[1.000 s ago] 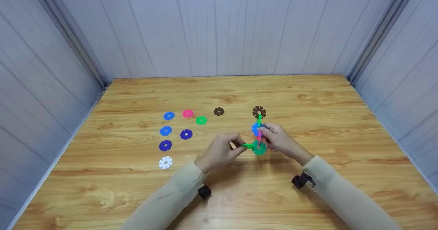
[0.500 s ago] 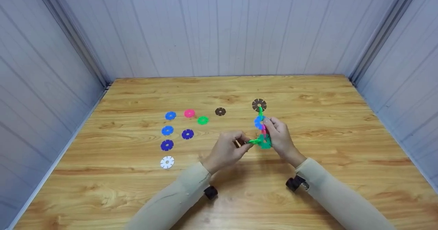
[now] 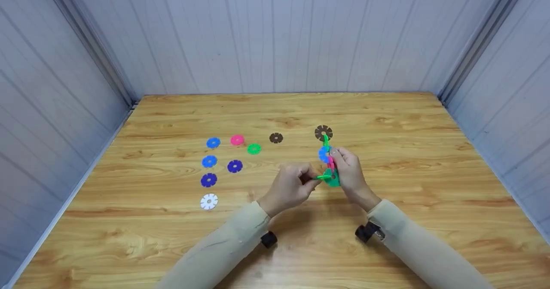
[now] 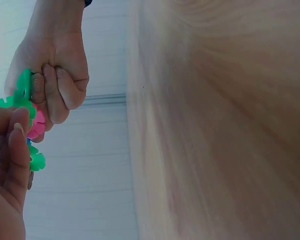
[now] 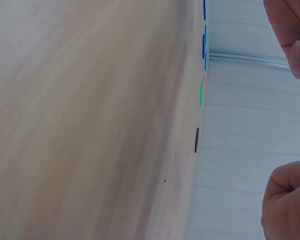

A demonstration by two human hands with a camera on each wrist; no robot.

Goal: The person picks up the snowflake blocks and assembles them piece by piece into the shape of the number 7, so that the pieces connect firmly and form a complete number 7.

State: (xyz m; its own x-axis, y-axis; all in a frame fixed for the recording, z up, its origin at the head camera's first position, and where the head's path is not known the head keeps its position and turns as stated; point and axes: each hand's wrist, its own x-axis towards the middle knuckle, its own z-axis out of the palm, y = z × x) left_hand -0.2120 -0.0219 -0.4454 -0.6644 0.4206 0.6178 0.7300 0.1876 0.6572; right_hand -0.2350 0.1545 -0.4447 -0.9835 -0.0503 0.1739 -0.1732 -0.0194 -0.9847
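Slotted plastic discs are linked in a chain: a brown disc at the far end, then a green disc, a blue disc, a pink disc and a teal-green disc. My right hand grips this chain around the blue and pink discs. My left hand pinches a bright green disc edge-on, its far side overlapping the teal-green one. In the left wrist view, my left fingertips cover part of the green disc. The right wrist view shows both hands partly, at its right edge.
Loose discs lie flat at the left of the wooden table: a white disc, dark blue discs, blue discs, a pink disc, a green disc and a brown disc. Pale panels enclose the table.
My left hand has moved right, bringing the bright green disc closer against the teal-green one. The chain in my right hand shifted slightly away from me. The loose discs stay put.
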